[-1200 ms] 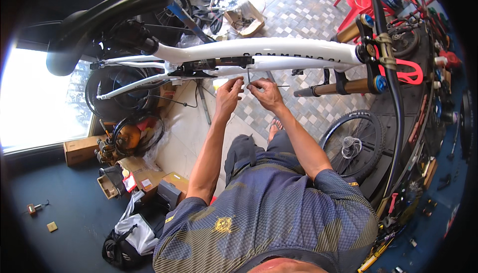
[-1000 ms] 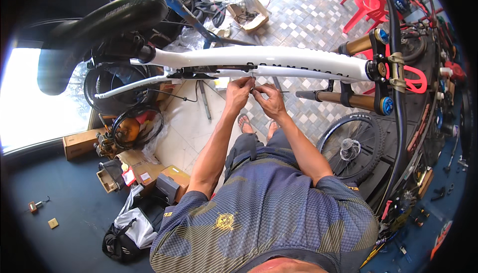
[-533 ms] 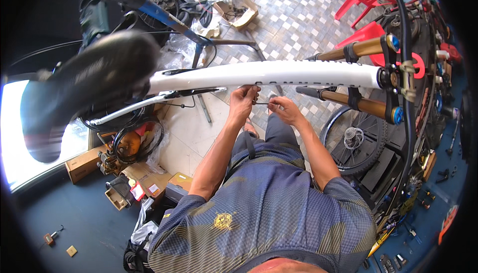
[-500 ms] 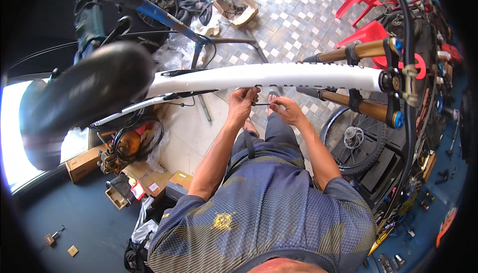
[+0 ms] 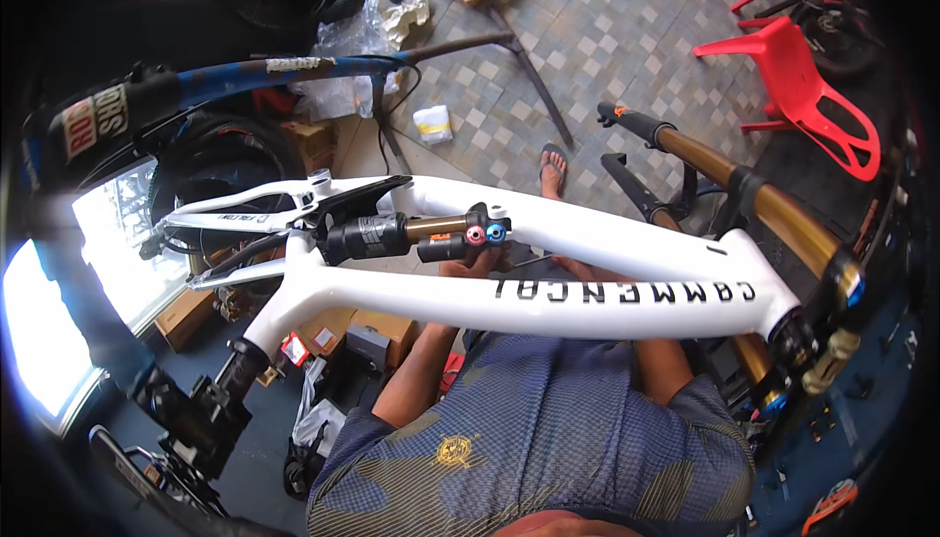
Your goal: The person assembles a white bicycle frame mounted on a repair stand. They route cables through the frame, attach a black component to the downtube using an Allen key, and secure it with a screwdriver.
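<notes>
From where I stand, both forearms reach forward from the person's body and pass under the near tube of a white bicycle frame [image 5: 421, 304], which lies crosswise over them and hides the wrists. The two hands show only in part, through the gap between the frame's tubes, quite near each other.

The left hand [image 5: 478, 264] has its fingers bent and bunched close under the rear shock [image 5: 370, 238]. Whether they grip anything there, or touch the shock, I can't tell. The right hand [image 5: 576, 268] is a little way to its right, fingers pointing in toward it, the palm cut off by the tube. A thin rod-like tool [image 5: 532, 260] spans the space between the hands, one end close to the right fingertips; how firmly either hand has it, I can't make out.

Directly over the left hand sit a red knob [image 5: 476, 234] and a blue knob [image 5: 496, 233] at the shock's end, and the shock's body runs off leftward. Well right of the right hand is the fork, with a gold stanchion [image 5: 710, 165]. Beyond the hands, a sandalled foot [image 5: 552, 173] rests on the tiled floor [image 5: 607, 38].
</notes>
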Demonstrator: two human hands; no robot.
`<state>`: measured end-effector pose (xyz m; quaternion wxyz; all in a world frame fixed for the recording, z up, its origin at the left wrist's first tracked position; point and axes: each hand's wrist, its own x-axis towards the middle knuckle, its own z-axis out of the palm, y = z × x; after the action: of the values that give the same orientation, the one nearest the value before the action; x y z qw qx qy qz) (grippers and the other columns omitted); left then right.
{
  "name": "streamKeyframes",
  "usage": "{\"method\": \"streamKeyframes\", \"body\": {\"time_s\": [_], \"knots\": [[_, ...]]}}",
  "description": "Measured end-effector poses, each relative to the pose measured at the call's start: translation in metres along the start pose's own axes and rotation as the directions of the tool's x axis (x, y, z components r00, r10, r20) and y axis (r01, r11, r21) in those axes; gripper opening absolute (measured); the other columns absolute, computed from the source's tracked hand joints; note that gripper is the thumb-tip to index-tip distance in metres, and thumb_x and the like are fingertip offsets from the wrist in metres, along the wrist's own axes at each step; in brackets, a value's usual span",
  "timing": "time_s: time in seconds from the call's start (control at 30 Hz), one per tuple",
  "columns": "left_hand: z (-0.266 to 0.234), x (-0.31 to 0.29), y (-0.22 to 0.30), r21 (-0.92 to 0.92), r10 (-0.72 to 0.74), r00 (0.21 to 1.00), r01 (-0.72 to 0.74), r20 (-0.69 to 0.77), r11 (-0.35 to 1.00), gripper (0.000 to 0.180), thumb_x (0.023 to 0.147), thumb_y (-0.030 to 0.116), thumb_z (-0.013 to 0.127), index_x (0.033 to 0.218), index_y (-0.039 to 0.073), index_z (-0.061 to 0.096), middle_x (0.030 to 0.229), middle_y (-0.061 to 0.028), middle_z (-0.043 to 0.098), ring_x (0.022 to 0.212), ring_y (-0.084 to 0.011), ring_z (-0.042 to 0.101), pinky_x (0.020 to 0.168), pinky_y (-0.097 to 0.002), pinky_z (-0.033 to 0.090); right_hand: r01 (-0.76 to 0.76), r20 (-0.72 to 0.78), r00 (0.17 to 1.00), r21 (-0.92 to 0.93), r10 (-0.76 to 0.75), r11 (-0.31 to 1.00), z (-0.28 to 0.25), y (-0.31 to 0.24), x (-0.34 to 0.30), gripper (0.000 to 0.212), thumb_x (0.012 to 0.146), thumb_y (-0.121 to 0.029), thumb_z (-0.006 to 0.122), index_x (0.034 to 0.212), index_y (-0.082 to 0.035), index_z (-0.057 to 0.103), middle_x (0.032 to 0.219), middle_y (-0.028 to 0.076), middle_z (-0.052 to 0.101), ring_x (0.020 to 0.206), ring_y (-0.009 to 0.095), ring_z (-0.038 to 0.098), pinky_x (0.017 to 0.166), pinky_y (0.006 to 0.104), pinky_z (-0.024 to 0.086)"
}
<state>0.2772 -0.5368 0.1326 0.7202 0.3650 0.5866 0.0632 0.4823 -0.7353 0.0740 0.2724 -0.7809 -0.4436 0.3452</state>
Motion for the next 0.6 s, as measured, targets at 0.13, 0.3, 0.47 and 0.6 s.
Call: {"method": "streamKeyframes", "body": {"time_s": [0.13, 0.3, 0.47, 0.6], "knots": [[0.008, -0.003, 0.027, 0.000, 0.081, 0.996, -0.081, 0.023, 0.997, 0.020, 0.094, 0.009, 0.071, 0.111, 0.000, 0.067, 0.094, -0.0118, 0.075, 0.081, -0.0185, 0.072, 0.076, -0.0339, 0.058, -0.027, -0.008, 1.000, 0.070, 0.027, 0.997, 0.007, -0.010, 0.012, 0.035, 0.091, -0.036, 0.066, 0.115, -0.012, 0.069, 0.112, 0.017, 0.068, 0.107, 0.035, 0.065, 0.092, 0.0466, 0.051], [-0.007, 0.010, 0.012, 0.120, 0.139, 0.989, -0.145, 0.059, 0.982, 0.021, 0.096, 0.014, 0.070, 0.112, 0.001, 0.068, 0.088, -0.0085, 0.074, 0.079, -0.0167, 0.071, 0.075, -0.0314, 0.055, 0.005, -0.026, 1.000, 0.086, -0.003, 0.996, 0.020, -0.021, 0.018, 0.029, 0.090, -0.034, 0.065, 0.110, -0.013, 0.070, 0.107, 0.016, 0.068, 0.105, 0.035, 0.066, 0.089, 0.0468, 0.052], [-0.033, 0.008, 0.012, 0.415, 0.367, 0.865, -0.489, 0.341, 0.767, 0.027, 0.097, 0.019, 0.068, 0.116, -0.001, 0.068, 0.092, -0.0087, 0.072, 0.083, -0.0164, 0.068, 0.073, -0.0331, 0.056, 0.197, -0.149, 0.973, 0.118, -0.178, 0.973, 0.058, -0.064, 0.026, 0.024, 0.090, -0.032, 0.065, 0.104, -0.015, 0.072, 0.102, 0.015, 0.069, 0.103, 0.036, 0.067, 0.086, 0.0471, 0.054], [-0.037, -0.001, 0.008, 0.425, 0.121, 0.830, -0.397, 0.545, 0.813, 0.030, 0.102, 0.027, 0.061, 0.106, -0.002, 0.067, 0.094, -0.0109, 0.068, 0.086, -0.0191, 0.067, 0.076, -0.0355, 0.057, 0.109, -0.009, 0.994, 0.075, -0.109, 0.991, 0.067, -0.109, -0.019, 0.019, 0.092, -0.028, 0.061, 0.096, -0.012, 0.071, 0.088, 0.014, 0.070, 0.091, 0.039, 0.068, 0.079, 0.0491, 0.053]]}}
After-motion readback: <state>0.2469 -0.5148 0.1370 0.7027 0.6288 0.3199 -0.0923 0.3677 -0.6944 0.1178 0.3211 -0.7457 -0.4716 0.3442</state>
